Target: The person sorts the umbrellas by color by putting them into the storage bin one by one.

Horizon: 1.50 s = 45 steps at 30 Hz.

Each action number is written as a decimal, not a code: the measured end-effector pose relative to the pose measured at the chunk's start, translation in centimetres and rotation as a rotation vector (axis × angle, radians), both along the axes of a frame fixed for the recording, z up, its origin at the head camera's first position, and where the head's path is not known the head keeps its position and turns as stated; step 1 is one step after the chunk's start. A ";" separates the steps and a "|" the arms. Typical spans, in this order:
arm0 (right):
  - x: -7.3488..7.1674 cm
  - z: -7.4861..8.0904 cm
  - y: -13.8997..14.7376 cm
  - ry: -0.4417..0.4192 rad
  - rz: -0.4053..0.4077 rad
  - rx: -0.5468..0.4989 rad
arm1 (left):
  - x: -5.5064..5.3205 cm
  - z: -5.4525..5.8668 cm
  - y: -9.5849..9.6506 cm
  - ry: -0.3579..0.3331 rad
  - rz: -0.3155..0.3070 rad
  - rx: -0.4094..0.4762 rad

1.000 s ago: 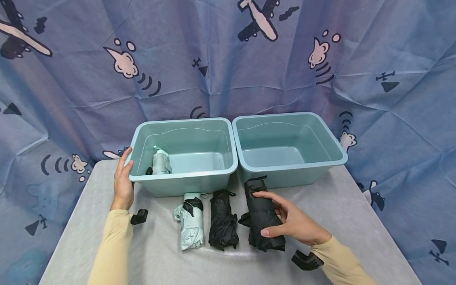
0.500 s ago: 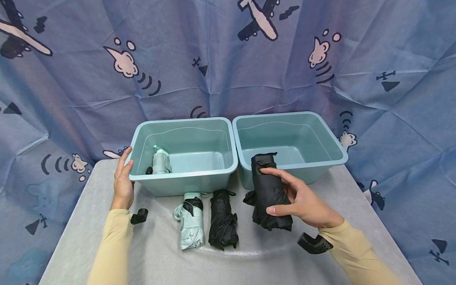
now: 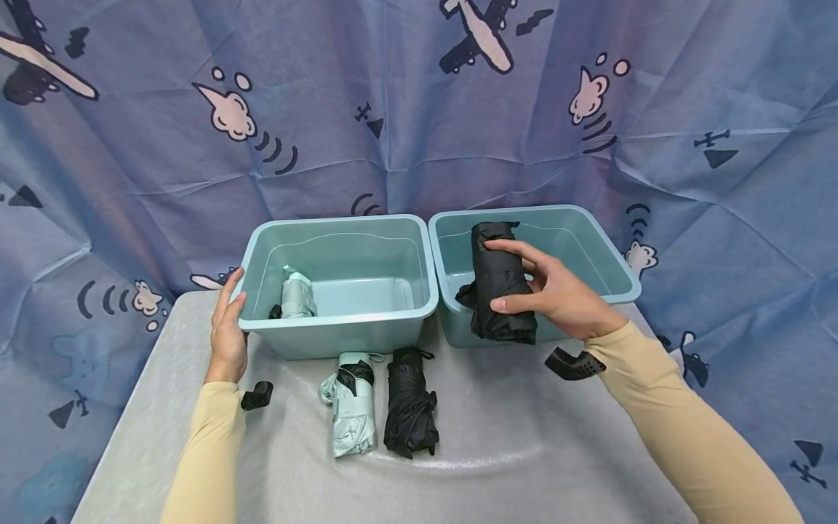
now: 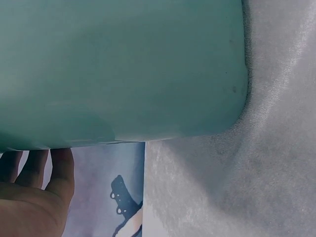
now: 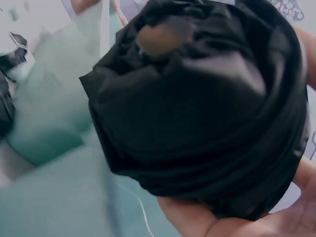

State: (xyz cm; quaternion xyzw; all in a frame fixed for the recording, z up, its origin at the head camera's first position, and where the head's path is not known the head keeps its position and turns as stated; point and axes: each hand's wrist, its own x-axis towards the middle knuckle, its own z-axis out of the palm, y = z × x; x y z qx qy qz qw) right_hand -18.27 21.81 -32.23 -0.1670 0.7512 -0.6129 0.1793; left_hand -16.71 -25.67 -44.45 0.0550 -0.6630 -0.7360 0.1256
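A folded black umbrella (image 3: 500, 284) is gripped in my right hand (image 3: 556, 291), thumb on its near side and fingers round its far part. It is over the front rim of the right-hand teal bin (image 3: 615, 298). In the right wrist view, the umbrella's bunched fabric end (image 5: 187, 113) fills the middle. My left hand (image 3: 225, 335) touches the left side of the other teal bin (image 3: 347, 338), its fingers extended near the rim. The left wrist view has these fingers (image 4: 59, 173) against the bin's wall. Inside this bin lies a folded mint umbrella (image 3: 297, 296).
In front of the left bin, a mint umbrella (image 3: 353, 415) and another black umbrella (image 3: 411, 407) lie side by side on the grey-white table (image 3: 484, 480). A small black object (image 3: 276, 312) is in the left bin's corner. A blue patterned curtain (image 3: 406, 94) hangs behind.
My right hand has lifted the black umbrella off the table and carried it away from me, up over the right bin's front rim. My left hand stays at the left bin.
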 end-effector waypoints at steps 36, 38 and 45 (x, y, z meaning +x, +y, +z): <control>-12.9 -4.3 -4.7 -0.350 0.072 0.234 | 0.0 -0.1 -0.1 0.012 -0.008 0.000; -13.0 -4.5 -4.9 -0.356 0.079 0.245 | 0.0 -0.1 -0.1 0.013 -0.011 0.003; -13.6 -4.9 -5.1 -0.362 0.122 0.311 | 0.0 -0.1 -0.1 0.017 -0.009 0.004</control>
